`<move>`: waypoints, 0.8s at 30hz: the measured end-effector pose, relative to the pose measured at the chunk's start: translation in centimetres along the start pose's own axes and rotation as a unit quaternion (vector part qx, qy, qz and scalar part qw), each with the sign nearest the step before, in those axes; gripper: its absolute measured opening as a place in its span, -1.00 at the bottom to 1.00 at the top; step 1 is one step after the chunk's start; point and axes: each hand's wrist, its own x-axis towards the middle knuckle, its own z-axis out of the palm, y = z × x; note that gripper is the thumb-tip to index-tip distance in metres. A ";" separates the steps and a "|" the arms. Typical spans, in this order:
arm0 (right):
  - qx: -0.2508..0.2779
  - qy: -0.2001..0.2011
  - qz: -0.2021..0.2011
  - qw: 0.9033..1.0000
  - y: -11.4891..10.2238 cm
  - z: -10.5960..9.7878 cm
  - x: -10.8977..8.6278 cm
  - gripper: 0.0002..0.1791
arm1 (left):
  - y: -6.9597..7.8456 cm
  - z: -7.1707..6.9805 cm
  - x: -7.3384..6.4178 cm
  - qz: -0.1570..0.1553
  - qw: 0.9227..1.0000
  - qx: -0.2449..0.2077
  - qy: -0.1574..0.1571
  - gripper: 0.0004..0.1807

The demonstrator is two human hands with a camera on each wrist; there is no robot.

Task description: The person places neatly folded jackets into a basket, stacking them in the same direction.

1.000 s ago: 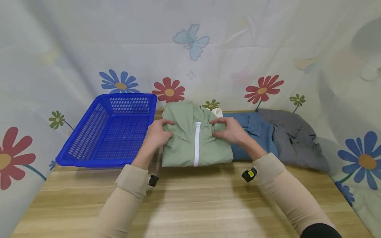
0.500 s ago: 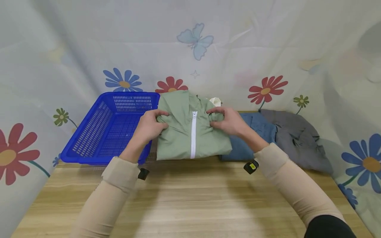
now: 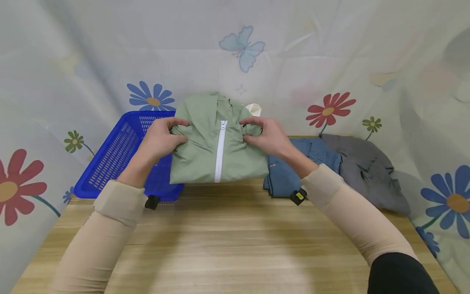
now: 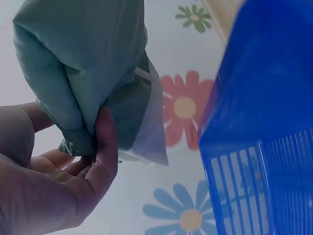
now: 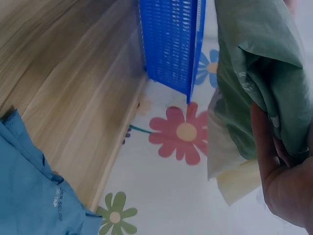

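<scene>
A folded light green jacket [image 3: 198, 151] with a white front zipper hangs above the table between both hands. My left hand [image 3: 160, 136] pinches its left side, the thumb on the front and fingers behind, as the left wrist view also shows on the bunched green cloth [image 4: 83, 73]. On the other side my right hand [image 3: 269, 136] grips the jacket's right edge near the zipper top. White material [image 3: 254, 109] peeks out behind its upper right. The jacket overlaps the right part of a blue plastic basket [image 3: 110, 163], whose slatted wall [image 4: 239, 191] shows close by in the left wrist view.
A folded blue garment [image 3: 282, 175] lies on the wooden table [image 3: 227, 237] to the right, with a grey garment [image 3: 367, 175] beside it. A flower-printed white curtain [image 3: 293, 49] stands behind the table and along its sides.
Both hands have lifted the green jacket off the table and carried it left, from beside the basket to over its right side. More of the blue garment shows now.
</scene>
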 end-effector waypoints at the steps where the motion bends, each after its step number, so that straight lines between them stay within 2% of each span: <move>1: -0.004 0.001 -0.007 1.000 -0.2 0.2 0.2 -0.56 | -0.1 -0.4 0.0 -0.004 1.000 0.001 -0.002 -0.51; 9: -0.005 -0.006 -0.023 1.000 -2.0 2.6 1.7 -0.56 | -2.5 -3.1 0.6 -0.027 0.999 0.004 -0.028 -0.50; 13: -0.011 0.001 -0.048 0.999 -2.8 4.0 2.4 -0.57 | -3.8 -4.6 0.8 -0.029 0.999 0.025 -0.032 -0.48; 18: -0.037 0.003 -0.080 0.996 -3.7 5.7 3.5 -0.58 | -5.8 -6.5 0.8 -0.028 0.998 0.028 -0.048 -0.46; 24: -0.031 -0.028 -0.076 0.996 -4.9 7.9 4.7 -0.57 | -8.7 -8.3 1.0 -0.042 0.995 0.035 -0.083 -0.43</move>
